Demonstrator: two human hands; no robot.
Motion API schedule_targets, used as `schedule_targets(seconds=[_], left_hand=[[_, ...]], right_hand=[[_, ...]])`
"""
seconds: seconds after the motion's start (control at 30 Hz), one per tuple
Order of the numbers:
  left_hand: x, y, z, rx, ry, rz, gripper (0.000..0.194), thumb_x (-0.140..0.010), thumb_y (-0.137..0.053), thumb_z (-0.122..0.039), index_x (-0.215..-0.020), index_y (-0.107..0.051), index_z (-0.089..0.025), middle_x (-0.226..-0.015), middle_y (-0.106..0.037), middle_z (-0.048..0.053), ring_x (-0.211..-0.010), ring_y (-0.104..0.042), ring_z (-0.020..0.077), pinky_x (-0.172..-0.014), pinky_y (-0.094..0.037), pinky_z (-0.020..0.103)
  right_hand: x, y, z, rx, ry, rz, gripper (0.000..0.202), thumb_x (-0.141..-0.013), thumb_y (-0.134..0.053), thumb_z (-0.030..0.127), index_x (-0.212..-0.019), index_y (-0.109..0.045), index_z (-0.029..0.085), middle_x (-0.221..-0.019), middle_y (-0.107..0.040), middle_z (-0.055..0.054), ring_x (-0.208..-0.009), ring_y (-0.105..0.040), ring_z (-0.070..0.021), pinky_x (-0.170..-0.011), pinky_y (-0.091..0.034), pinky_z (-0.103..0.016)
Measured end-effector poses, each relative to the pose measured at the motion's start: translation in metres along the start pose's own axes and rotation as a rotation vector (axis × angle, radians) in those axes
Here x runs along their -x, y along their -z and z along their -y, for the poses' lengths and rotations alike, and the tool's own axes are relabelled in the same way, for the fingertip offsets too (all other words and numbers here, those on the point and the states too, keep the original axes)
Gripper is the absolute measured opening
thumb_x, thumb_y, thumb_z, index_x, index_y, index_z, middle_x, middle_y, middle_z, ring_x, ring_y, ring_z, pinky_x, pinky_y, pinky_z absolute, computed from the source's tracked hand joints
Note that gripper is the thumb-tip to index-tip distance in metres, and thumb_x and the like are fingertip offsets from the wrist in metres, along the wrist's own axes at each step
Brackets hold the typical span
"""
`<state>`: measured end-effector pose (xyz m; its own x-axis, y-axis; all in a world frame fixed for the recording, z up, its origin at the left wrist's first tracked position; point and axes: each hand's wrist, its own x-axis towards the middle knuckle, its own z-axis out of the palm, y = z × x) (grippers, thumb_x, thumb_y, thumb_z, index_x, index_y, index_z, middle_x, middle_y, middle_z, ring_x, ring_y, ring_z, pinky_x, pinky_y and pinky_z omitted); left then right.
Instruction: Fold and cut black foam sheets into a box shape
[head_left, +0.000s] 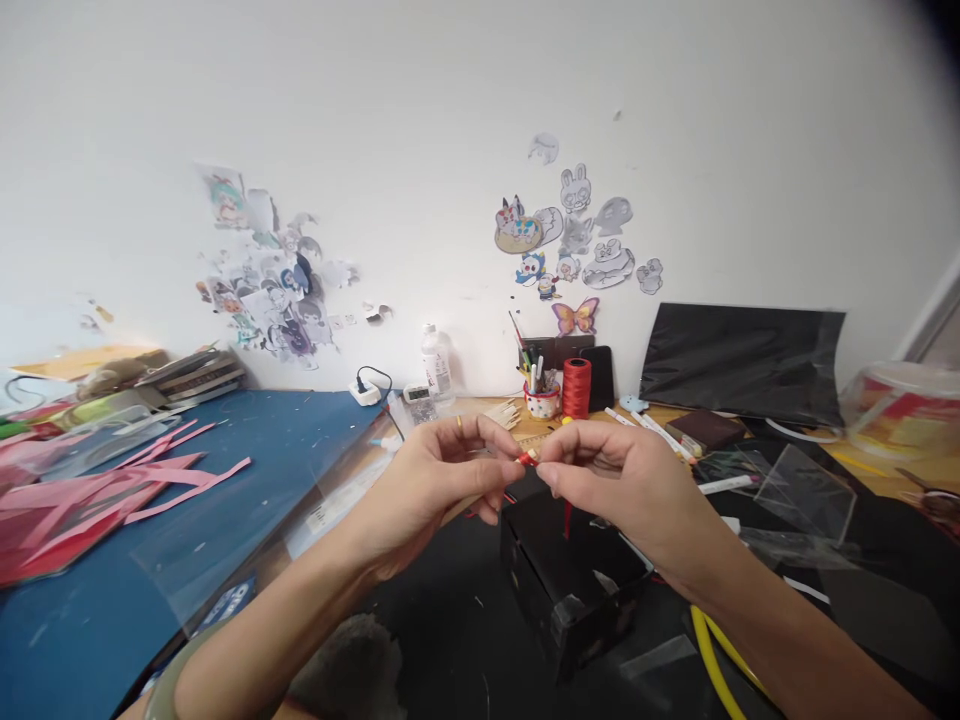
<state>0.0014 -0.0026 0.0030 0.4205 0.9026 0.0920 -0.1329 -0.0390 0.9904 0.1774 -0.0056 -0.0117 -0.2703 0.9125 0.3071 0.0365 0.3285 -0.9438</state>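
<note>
The one camera sits on the person's head. It looks out to the front and a bit down, from above the near side of the tables. The left hand (pixel 450 475) and right hand (pixel 626 475) are close to it, near the middle, and the arms come in from the near left and near right. The black box (pixel 566 580) is seen from above. The white wall (pixel 420 110) is far and fills the top. The view is wide, from the blue table (pixel 225 490) at left to the tub (pixel 907 410) at far right.
</note>
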Motion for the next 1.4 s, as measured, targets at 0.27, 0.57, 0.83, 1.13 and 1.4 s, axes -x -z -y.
schedule_targets(seconds=[0.27,0.57,0.83,1.13,1.4], left_hand=[[0.003,-0.001,0.000,-0.145,-0.071,-0.017,0.018,-0.075,-0.067,-0.026,-0.080,-0.052,-0.016,-0.055,-0.049,-0.007,-0.044,-0.045,0.0025,-0.043,-0.041,0.013],[0.003,-0.005,0.000,-0.207,-0.058,-0.092,0.020,-0.068,-0.071,-0.022,-0.073,-0.053,-0.015,-0.055,-0.052,-0.006,-0.045,-0.046,0.0036,-0.044,-0.040,0.014],[0.011,-0.011,-0.004,-0.521,-0.178,-0.257,0.015,-0.074,-0.065,-0.028,-0.074,-0.054,-0.017,-0.062,-0.055,-0.004,-0.052,-0.048,0.0068,-0.046,-0.035,0.017],[0.017,-0.015,0.003,-0.914,-0.424,-0.333,0.006,-0.081,-0.053,-0.019,-0.077,-0.049,-0.020,-0.073,-0.053,-0.002,-0.057,-0.048,0.0086,-0.052,-0.036,0.020],[0.014,-0.003,-0.004,-0.699,-0.160,-0.105,0.016,-0.083,-0.053,-0.030,-0.087,-0.064,-0.019,-0.076,-0.063,-0.001,-0.066,-0.052,0.0119,-0.059,-0.039,0.021]], right_hand=[[-0.001,0.001,-0.002,0.061,0.025,-0.040,0.005,-0.072,-0.062,0.024,-0.068,-0.062,0.020,-0.062,-0.057,0.004,-0.057,-0.050,-0.0070,-0.051,-0.041,-0.017],[-0.002,0.000,-0.002,0.083,0.048,-0.065,0.006,-0.071,-0.062,0.024,-0.068,-0.063,0.019,-0.065,-0.061,0.002,-0.059,-0.055,-0.0095,-0.053,-0.044,-0.019],[-0.001,-0.001,-0.002,0.114,0.048,-0.077,0.005,-0.072,-0.062,0.025,-0.070,-0.062,0.020,-0.064,-0.059,0.002,-0.060,-0.054,-0.0105,-0.053,-0.044,-0.020],[0.001,-0.005,-0.003,0.185,0.097,-0.152,0.007,-0.074,-0.061,0.027,-0.072,-0.061,0.021,-0.066,-0.061,0.001,-0.061,-0.056,-0.0113,-0.055,-0.046,-0.020],[0.000,-0.006,-0.005,0.305,0.153,-0.179,0.006,-0.075,-0.059,0.025,-0.071,-0.061,0.021,-0.066,-0.061,0.001,-0.061,-0.056,-0.0122,-0.054,-0.046,-0.021]])
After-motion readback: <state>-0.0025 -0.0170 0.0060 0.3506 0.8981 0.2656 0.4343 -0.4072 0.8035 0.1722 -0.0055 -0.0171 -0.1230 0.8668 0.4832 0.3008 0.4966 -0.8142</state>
